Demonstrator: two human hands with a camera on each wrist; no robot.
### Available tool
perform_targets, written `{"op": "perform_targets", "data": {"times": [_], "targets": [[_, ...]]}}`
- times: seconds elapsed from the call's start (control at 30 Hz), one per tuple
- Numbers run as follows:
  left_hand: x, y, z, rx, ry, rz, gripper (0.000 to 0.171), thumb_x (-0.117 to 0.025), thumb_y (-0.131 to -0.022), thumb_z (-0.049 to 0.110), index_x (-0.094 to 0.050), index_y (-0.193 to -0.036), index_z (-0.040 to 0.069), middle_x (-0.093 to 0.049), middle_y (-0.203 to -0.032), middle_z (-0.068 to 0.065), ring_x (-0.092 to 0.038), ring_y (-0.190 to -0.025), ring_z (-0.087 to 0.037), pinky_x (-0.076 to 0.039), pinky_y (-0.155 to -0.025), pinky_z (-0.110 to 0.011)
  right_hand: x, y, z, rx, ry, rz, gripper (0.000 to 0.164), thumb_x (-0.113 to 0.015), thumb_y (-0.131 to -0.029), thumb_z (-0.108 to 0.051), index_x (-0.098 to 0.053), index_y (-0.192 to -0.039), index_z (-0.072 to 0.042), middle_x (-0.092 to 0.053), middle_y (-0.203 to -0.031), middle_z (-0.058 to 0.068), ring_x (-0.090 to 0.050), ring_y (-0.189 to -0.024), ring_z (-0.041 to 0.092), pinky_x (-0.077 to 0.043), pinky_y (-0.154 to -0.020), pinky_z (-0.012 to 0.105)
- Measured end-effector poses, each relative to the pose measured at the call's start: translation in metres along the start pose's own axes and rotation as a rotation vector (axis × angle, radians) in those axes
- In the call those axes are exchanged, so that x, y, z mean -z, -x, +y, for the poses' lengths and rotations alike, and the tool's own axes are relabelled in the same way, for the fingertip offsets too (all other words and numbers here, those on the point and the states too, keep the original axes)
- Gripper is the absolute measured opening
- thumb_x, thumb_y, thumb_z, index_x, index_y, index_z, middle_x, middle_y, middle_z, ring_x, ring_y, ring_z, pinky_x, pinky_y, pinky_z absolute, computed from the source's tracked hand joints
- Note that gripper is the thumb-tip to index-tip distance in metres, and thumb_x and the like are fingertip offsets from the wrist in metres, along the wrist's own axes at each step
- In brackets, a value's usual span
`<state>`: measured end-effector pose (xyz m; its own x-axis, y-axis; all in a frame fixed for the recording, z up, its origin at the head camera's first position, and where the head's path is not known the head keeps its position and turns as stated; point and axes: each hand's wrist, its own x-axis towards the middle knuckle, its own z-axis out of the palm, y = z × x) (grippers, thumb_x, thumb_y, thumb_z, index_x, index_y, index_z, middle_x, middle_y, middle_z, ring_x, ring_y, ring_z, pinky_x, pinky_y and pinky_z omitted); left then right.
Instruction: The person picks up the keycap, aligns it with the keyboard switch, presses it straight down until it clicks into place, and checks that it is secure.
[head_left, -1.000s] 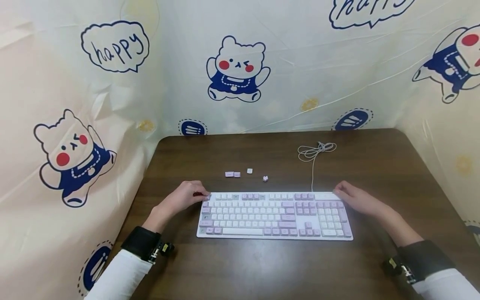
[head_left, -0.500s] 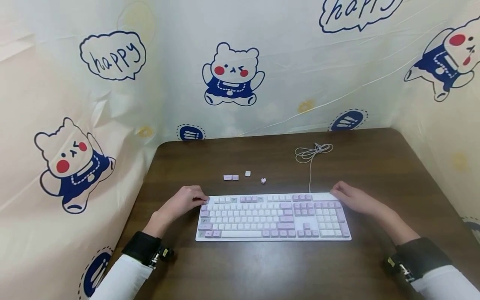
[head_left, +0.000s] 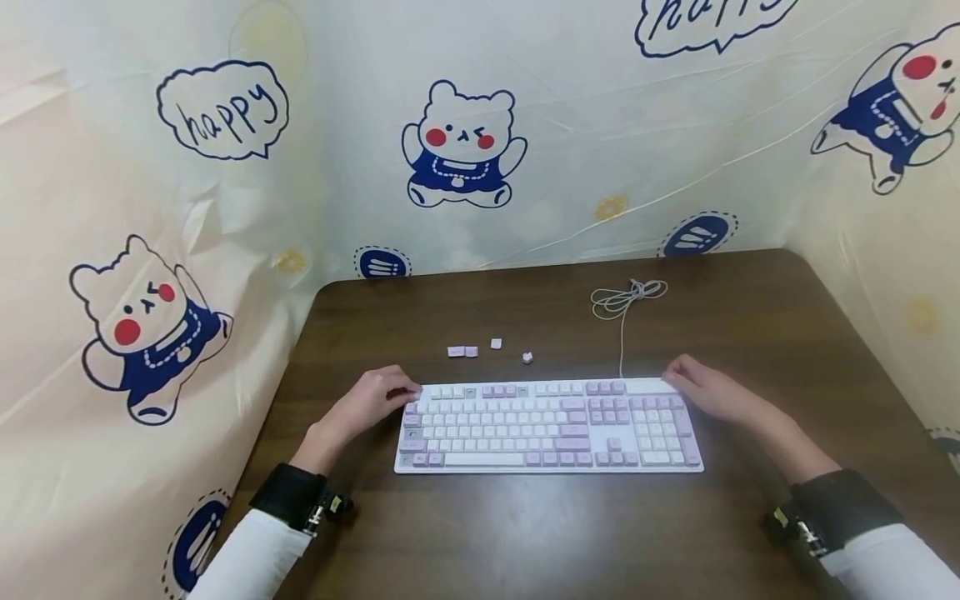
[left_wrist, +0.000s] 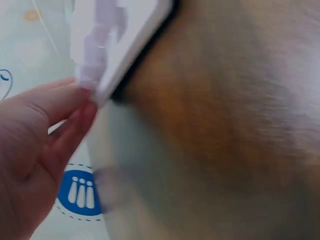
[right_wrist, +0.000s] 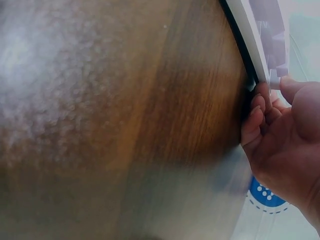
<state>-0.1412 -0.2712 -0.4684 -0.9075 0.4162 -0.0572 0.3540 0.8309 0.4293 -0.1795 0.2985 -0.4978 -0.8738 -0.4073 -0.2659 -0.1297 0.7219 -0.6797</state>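
A white and lilac keyboard (head_left: 483, 459) lies across the middle of the brown table, with most of its keys in place. My left hand (head_left: 369, 402) pinches its far left corner between thumb and fingers. At the far right corner, my right hand (head_left: 711, 392) grips the edge, thumb on top and fingers curled beneath, as the right wrist view shows. The keyboard's end (left_wrist: 107, 75) also appears in the left wrist view, held at the fingertips. Beyond it lie several loose keycaps: a joined-looking lilac pair (head_left: 457, 352), a white one (head_left: 496, 343) and a tilted one (head_left: 527, 358).
A bundled white cable (head_left: 628, 300) lies at the back right of the table (head_left: 480, 533) and runs down to the keyboard's far edge. Cloth printed with cartoon bears (head_left: 459, 146) surrounds the table at the back and both sides.
The head view has shifted slightly. Both hands stay on the keyboard's far corners, and the keyboard shows at most a very small shift away from me. The loose keycaps have not moved.
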Motion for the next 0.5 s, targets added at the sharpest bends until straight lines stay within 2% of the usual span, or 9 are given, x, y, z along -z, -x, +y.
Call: {"op": "perform_targets", "data": {"times": [0.2,0.3,0.4,0.5], "targets": [[0.013,-0.017,0.009,0.065,0.008,-0.117,0.012,-0.078,-0.095,0.018,-0.082,-0.106,0.016,-0.072,-0.101,0.003,-0.061,-0.089,-0.016,-0.056,-0.086,-0.038,0.004,0.001,-0.002,0.006,0.014,0.002,0.04,-0.046,-0.112,-0.037,-0.054,-0.125,-0.001,-0.066,-0.105,0.01,-0.063,-0.094,0.024,-0.048,-0.074,0.039],[0.017,-0.025,0.015,0.072,-0.032,-0.143,0.014,-0.078,-0.095,0.021,-0.081,-0.108,0.016,-0.073,-0.104,0.001,-0.062,-0.092,-0.017,-0.056,-0.089,-0.04,0.003,0.0,-0.003,0.017,0.013,0.01,0.039,-0.047,-0.112,-0.036,-0.055,-0.125,0.0,-0.066,-0.105,0.011,-0.063,-0.093,0.025,-0.047,-0.075,0.039],[0.015,-0.036,0.025,0.039,-0.093,-0.122,0.022,-0.077,-0.097,0.021,-0.079,-0.117,0.013,-0.074,-0.109,-0.003,-0.064,-0.094,-0.018,-0.057,-0.09,-0.042,0.001,-0.002,-0.001,0.018,0.01,0.018,0.038,-0.047,-0.112,-0.035,-0.055,-0.124,0.0,-0.066,-0.104,0.011,-0.063,-0.093,0.025,-0.047,-0.075,0.039],[0.01,-0.052,0.038,-0.042,-0.141,-0.089,0.027,-0.075,-0.098,0.018,-0.076,-0.124,0.011,-0.073,-0.113,-0.004,-0.066,-0.097,-0.018,-0.057,-0.091,-0.04,0.001,-0.001,-0.002,0.015,-0.008,0.015,0.037,-0.047,-0.112,-0.033,-0.054,-0.124,0.001,-0.066,-0.102,0.011,-0.062,-0.09,0.024,-0.047,-0.074,0.038]]}}
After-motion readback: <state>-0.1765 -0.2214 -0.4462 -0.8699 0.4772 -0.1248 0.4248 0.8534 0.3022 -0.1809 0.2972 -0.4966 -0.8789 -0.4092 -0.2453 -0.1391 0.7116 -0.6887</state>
